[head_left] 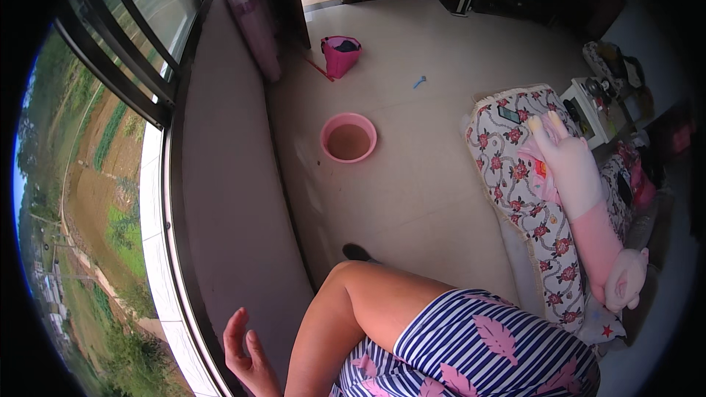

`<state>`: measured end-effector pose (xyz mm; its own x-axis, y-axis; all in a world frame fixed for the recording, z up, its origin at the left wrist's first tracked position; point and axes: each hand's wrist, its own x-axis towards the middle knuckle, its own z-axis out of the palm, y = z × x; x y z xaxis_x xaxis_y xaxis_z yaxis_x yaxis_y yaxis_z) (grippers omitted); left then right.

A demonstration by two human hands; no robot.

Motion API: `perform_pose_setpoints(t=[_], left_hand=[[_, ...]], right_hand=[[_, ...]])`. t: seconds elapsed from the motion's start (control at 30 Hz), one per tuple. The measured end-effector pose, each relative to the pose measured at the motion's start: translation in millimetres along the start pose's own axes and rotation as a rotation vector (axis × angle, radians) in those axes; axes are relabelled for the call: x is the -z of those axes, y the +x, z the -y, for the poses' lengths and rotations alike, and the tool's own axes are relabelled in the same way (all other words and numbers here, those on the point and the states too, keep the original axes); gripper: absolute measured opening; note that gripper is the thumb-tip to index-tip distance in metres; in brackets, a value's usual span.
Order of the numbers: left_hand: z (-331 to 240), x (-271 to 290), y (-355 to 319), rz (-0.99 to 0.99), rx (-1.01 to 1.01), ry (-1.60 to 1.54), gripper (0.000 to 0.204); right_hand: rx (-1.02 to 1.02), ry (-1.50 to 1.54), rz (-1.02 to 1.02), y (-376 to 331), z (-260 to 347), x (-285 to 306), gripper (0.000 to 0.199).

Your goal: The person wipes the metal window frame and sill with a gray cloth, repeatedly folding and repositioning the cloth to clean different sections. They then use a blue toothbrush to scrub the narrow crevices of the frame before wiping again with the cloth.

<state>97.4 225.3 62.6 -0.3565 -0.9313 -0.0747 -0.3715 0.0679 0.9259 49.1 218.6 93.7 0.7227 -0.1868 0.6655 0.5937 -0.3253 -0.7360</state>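
Observation:
My left hand [250, 356] is low at the left, raised in front of the grey-purple wall [228, 176] under the window. Its fingers point upward, the thumb stands apart, and I see nothing held in it. Close beside it is a bare bent leg [375, 287], with a striped garment [485, 338] printed with pink leaves over the thigh. The window's white tiled sill [158, 250] runs along the left of this hand. My right hand does not show.
A pink basin [348, 117] of brownish water stands on the floor, with a pink bag [340, 65] beyond. A small blue object [420, 81] lies nearby. A flowered sofa cover [500, 165] at right bears a phone [509, 114] and a long pink plush toy [588, 206].

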Motion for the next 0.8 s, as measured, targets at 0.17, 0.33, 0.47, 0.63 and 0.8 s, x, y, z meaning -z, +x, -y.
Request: perform_pose_setpoints(t=[0.17,0.33,0.47,0.63,0.8], left_hand=[[-32,15,24,0.79,-0.407,-0.363,0.022],[-53,-63,83,1.222,-0.57,-0.705,0.025],[-83,-184,117,1.282,-0.432,-0.733,0.025],[-115,-317,158,1.433,-0.329,-0.77,0.025],[-147,-424,201,1.576,-0.284,-0.773,0.025]], right_hand=[[-0.088,0.065,-0.018,-68,115,12,0.031],[-0.058,0.192,-0.165,-168,205,3,0.028],[0.086,0.381,-0.378,-246,248,-8,0.027],[0.049,0.193,-0.488,-324,309,7,0.024],[0.048,0.054,-0.559,-398,361,34,0.023]])
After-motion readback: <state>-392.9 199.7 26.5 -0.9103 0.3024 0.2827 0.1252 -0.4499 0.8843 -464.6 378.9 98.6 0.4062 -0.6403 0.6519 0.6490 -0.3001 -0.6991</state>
